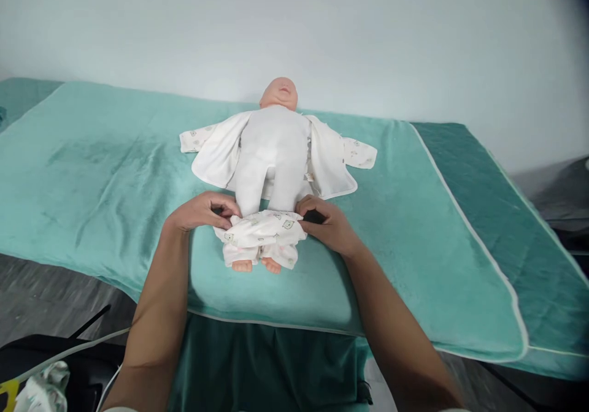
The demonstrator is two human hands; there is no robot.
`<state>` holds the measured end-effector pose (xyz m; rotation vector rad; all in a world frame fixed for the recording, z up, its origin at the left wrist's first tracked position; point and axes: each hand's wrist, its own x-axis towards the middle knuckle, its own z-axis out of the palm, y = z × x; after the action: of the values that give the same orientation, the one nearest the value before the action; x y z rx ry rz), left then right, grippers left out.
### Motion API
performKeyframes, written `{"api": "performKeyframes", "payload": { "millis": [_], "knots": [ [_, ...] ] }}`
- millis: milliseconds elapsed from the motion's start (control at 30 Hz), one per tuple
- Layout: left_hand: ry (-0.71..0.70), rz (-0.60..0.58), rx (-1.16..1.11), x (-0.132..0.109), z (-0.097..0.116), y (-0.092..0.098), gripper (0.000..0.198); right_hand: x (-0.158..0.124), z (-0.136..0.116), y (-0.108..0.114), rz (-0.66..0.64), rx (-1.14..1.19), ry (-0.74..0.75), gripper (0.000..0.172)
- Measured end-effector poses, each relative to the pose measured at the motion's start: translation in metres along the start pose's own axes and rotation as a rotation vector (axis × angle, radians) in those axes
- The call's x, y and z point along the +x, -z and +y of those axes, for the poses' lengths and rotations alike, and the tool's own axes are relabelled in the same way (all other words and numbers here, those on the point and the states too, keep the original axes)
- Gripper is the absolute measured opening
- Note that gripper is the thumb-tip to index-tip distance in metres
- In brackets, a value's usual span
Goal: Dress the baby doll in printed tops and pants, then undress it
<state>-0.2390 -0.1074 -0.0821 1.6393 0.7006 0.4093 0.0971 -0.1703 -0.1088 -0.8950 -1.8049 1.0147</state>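
A baby doll (275, 139) with a white cloth body lies on its back, head toward the wall and feet toward me. White patterned baby pants (262, 229) are bunched around its lower legs, with the bare feet poking out below. My left hand (209, 209) pinches the waistband at the left side. At the right side, my right hand (324, 222) pinches the same waistband between thumb and fingers. Beneath the doll a white baby jacket (334, 167) is spread wide, its front hanging apart and its sleeves stretched out to both sides.
A green blanket (115, 173) with pale edging covers the long bed, which stands against a white wall (294, 26). At the lower left are a black chair (87, 363), a pale cable (78, 350) and a crumpled patterned cloth (46, 390).
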Motion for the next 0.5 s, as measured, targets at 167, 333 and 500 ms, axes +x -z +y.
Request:
{"api": "performKeyframes", "payload": {
  "millis": [167, 333, 500],
  "knots": [
    [-0.078, 0.028, -0.049, 0.000, -0.006, -0.003, 0.029, 0.001, 0.000, 0.000, 0.022, -0.069, 0.018, 0.024],
    [-0.234, 0.160, -0.145, 0.001, -0.011, -0.008, 0.024, 0.003, -0.003, 0.002, -0.088, -0.114, 0.074, 0.020],
    [-0.323, 0.399, -0.159, 0.005, -0.015, -0.012, 0.019, 0.004, -0.004, 0.002, -0.016, -0.214, 0.203, 0.015]
  ]
}}
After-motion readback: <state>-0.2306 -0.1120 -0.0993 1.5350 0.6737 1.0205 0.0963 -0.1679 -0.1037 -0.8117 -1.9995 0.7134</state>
